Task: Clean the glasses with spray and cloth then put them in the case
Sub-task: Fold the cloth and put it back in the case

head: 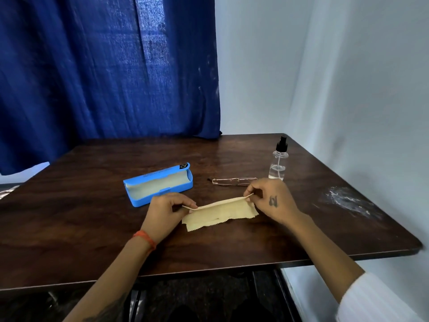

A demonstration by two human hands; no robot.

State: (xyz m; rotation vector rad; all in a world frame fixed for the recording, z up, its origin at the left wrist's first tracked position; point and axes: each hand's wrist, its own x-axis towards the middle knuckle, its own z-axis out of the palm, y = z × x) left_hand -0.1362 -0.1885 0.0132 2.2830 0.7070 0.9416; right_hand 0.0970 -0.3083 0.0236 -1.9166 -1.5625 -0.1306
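A pale yellow cloth (pixel 220 213) is folded in half over the dark wooden table (pixel 92 219). My left hand (pixel 166 213) pinches the fold's left end and my right hand (pixel 270 199) pinches its right end. The cloth's lower edges rest on the table. Folded thin-rimmed glasses (pixel 232 181) lie just beyond my right hand. A blue glasses case (pixel 160 185) lies open to the left of the glasses, with a pale lining showing inside. The clear spray bottle (pixel 278 160) with a black nozzle stands upright behind my right hand.
A blue curtain (pixel 104 66) hangs behind the table. White walls (pixel 348 89) close in at the back right and the right. A whitish smear (pixel 346 201) marks the table's right side. The table's front edge runs just below my forearms.
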